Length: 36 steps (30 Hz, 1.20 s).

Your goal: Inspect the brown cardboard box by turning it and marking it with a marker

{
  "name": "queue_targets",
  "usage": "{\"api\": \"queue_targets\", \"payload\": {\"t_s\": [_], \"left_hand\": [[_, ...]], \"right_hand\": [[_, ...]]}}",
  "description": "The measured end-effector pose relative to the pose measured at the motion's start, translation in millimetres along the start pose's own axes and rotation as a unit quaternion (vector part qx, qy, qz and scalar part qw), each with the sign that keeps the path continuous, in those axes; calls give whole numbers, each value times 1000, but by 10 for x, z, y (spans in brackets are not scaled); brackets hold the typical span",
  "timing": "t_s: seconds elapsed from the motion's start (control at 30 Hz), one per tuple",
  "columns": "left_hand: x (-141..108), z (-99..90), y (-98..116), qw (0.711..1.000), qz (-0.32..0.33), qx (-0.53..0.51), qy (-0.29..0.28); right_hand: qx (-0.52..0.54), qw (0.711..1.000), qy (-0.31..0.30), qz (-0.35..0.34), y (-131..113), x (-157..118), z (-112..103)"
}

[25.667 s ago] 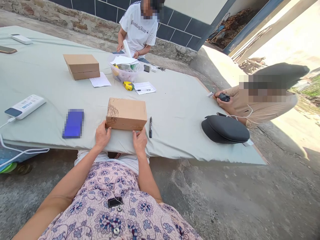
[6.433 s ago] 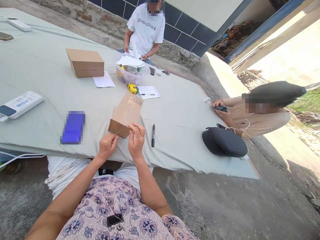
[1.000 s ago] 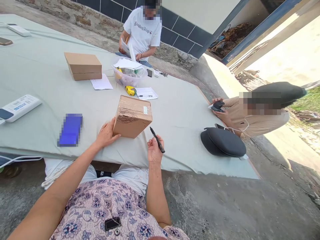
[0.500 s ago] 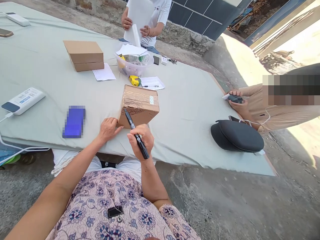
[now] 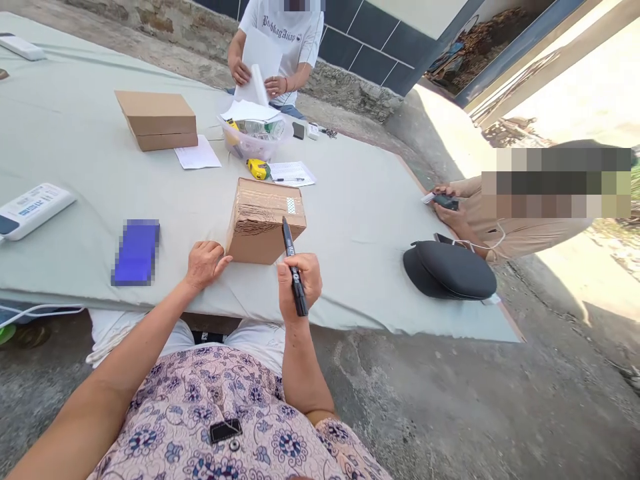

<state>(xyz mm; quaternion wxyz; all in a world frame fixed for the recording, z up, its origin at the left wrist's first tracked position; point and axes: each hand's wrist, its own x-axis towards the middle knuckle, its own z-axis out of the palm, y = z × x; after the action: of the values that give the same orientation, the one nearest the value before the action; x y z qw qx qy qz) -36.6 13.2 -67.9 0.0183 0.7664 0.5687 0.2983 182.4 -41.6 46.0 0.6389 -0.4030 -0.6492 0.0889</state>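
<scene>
A brown cardboard box (image 5: 257, 247) stands on the cloth-covered table in front of me, dark scribbled lines running along its upper near edge and a small patterned label on top. My right hand (image 5: 301, 283) is closed around a black marker pen (image 5: 294, 267). Its tip points away from me, at the box's upper edge near the label; whether it touches the cardboard I cannot tell. My left hand (image 5: 205, 265) lies open on the cloth left of the box, thumb stretched out to the box's lower near corner.
Behind the box are a yellow tape measure (image 5: 259, 169), a written sheet with a pen (image 5: 293, 175) and a plastic basket (image 5: 255, 143). A second carton (image 5: 160, 120), a blurred blue object (image 5: 135, 252) and a white device (image 5: 37, 210) sit left. Rightward lies a black case (image 5: 450, 270). Two people sit nearby.
The marker in my right hand has moved right along the box's upper edge, from the left corner towards the label. My left hand stays beside the box. The whole view has shifted slightly.
</scene>
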Motion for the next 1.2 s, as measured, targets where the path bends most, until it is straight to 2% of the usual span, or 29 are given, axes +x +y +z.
{"api": "queue_targets", "payload": {"t_s": [0.07, 0.13, 0.2, 0.3, 0.4, 0.47, 0.5, 0.57, 0.6, 0.67, 0.83, 0.97, 1.2], "left_hand": [[12, -24, 32, 1000, -18, -2, 3], [12, -59, 68, 999, -34, 0, 9], [-21, -114, 85, 999, -47, 5, 18], [-160, -280, 33, 995, -85, 12, 48], [-378, -579, -124, 980, -178, 29, 89], [-514, -812, -276, 953, -270, 60, 121], [-570, -918, -356, 930, -327, 86, 145], [-651, -1082, -504, 885, -416, 124, 169], [-675, -1131, -562, 873, -439, 130, 165], [-693, -1164, -637, 867, -458, 130, 144], [-611, -1058, -615, 867, -468, 129, 108], [-521, -1050, -545, 872, -468, 124, 74], [-388, -1217, -521, 858, -504, 94, 2]], "right_hand": [[29, 997, -53, -44, -38, 13, 135], [69, 986, -134, -68, -57, -52, 233], [94, 975, -189, -69, -34, -187, 225], [90, 979, -177, -41, 104, -422, -30], [19, 989, -140, 35, 334, -567, -438], [-83, 981, -131, 117, 520, -597, -670], [-121, 972, -142, 145, 622, -600, -752], [-160, 959, -170, 163, 842, -594, -827], [-171, 955, -177, 165, 956, -590, -820], [-199, 949, -180, 165, 1176, -586, -733], [-289, 922, -175, 187, 1531, -566, -415], [-311, 913, -179, 194, 1598, -545, -360], [-292, 921, -165, 196, 1638, -587, -384]]}}
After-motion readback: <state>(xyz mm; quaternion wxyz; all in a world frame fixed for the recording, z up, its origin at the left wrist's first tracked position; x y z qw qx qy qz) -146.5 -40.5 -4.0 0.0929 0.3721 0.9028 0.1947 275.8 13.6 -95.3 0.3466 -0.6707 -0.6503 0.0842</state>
